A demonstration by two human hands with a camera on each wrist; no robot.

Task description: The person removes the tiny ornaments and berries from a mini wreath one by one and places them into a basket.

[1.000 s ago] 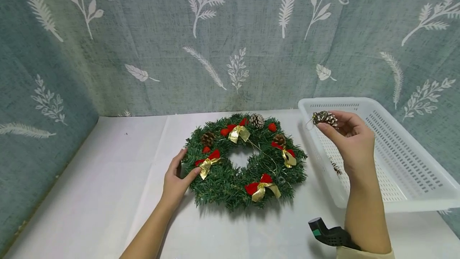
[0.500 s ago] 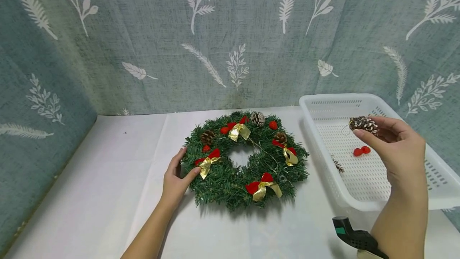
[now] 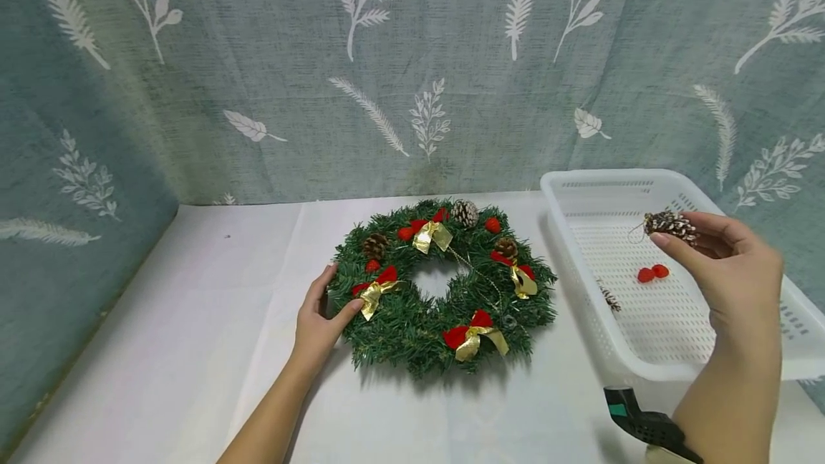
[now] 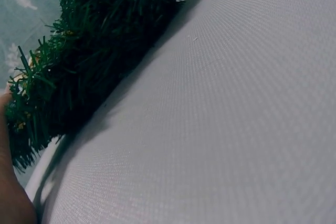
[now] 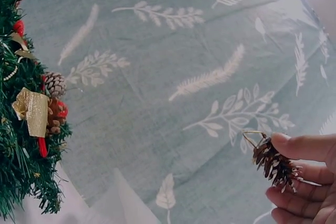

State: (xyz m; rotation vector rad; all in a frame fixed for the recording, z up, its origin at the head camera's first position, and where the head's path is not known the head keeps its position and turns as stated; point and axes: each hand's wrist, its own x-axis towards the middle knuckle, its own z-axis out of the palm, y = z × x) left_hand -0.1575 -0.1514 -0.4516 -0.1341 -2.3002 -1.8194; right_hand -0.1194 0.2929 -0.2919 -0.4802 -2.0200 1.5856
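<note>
A green Christmas wreath (image 3: 412, 335) with red-and-gold bows, pine cones and red berries lies on the white table. My left hand (image 3: 316, 328) grips its left side, thumb on top beside a gold bow (image 3: 370, 299) and fingers at the outer edge. In the left wrist view, the wreath (image 4: 105, 40) hides most of those fingers. Over the white basket, my right hand (image 3: 741, 263) pinches a white-tipped pine cone (image 3: 670, 226) between thumb and fingers. A thin loop sticks out from the end of this pine cone (image 5: 275, 166) in the right wrist view.
At the right stands the white plastic basket (image 3: 583, 285). Inside it are two red berries (image 3: 652, 273) and another small pine cone (image 3: 609, 298), partly seen through the basket wall. A patterned grey-green cloth (image 3: 290, 56) hangs behind the table.
My right hand has moved to the right with the pine cone, further over the basket, and the red berries have come into view. My left hand stays on the wreath.
</note>
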